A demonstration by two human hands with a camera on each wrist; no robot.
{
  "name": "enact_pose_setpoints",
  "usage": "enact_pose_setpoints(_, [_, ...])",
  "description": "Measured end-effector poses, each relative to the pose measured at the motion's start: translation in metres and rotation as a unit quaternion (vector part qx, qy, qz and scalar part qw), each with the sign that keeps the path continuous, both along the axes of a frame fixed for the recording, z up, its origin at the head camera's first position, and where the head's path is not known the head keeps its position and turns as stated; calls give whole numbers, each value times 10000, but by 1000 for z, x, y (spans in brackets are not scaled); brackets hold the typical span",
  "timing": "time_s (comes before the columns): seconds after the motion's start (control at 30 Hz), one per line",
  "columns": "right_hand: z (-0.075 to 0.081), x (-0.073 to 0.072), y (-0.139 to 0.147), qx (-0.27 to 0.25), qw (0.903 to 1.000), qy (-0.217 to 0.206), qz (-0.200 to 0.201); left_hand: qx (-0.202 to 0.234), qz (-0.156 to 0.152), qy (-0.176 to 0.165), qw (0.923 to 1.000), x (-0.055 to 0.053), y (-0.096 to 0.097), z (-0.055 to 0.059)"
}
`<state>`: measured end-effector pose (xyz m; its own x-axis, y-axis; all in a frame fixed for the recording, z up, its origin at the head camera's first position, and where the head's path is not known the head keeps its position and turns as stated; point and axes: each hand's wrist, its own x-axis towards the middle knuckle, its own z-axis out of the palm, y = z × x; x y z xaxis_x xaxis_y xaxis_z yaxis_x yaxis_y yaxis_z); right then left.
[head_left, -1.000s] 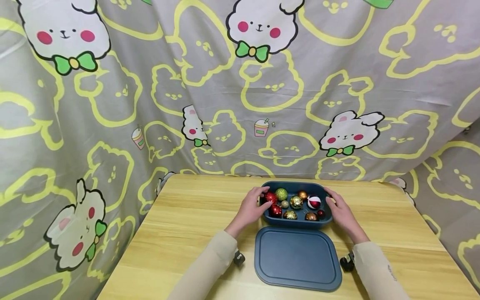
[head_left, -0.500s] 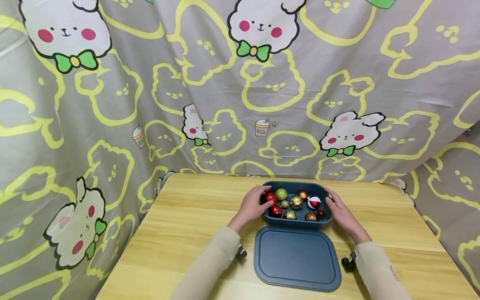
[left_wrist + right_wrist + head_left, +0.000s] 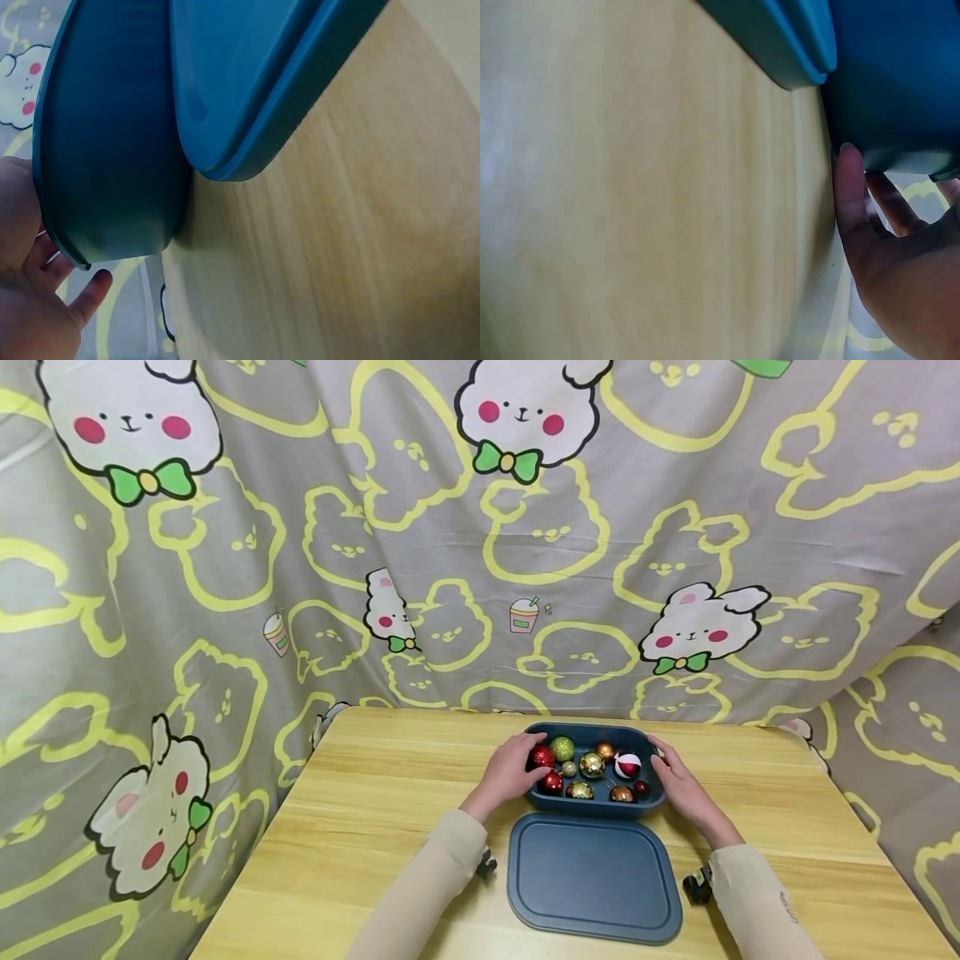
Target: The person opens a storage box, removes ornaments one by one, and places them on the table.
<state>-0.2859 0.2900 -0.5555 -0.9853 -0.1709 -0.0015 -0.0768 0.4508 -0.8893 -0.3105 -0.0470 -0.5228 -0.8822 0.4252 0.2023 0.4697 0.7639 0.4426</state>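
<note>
A flat, dark blue rounded-rectangular lid (image 3: 596, 878) lies nearest on the light wooden bench (image 3: 337, 827). Just beyond stands a deep, dark blue rounded box (image 3: 592, 808) holding glossy red, green, gold and striped balls (image 3: 592, 765). The left hand (image 3: 508, 770) spreads its fingers wide at the box's left end; the right hand (image 3: 684, 785) spreads its fingers at the right end.

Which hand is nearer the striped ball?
Right. The right hand is at the right end of the box, near the striped ball; the left hand at the opposite end, by two red balls.
</note>
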Motion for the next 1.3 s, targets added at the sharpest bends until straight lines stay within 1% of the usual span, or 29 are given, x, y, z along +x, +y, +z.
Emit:
enact_pose_setpoints(0.17, [3,3,-1,-2,10000,38,1,-103,-92,-169,9998,-1,2,1])
enact_pose_setpoints(0.27, [3,3,-2,-30,10000,63,11,-185,-122,-140,9997,-3,3,1])
enact_pose_setpoints(0.53, [2,1,-1,-8,10000,38,-12,-608,-118,107,9980,-5,6,-1])
enact_pose_setpoints(0.8, [2,2,-1,29,10000,11,-27,-881,-46,28,9961,-4,9,3])
enact_pose_setpoints(0.93, [3,2,-1,53,10000,-12,-13,-860,-39,10,9963,-3,9,3])
enact_pose_setpoints(1.13, [3,2,0,40,10000,22,-9,-716,-185,24,9973,-2,9,2])
enact_pose_setpoints(1.3, [2,2,0,56,9999,99,-1,-492,-203,65,9986,-1,9,1])
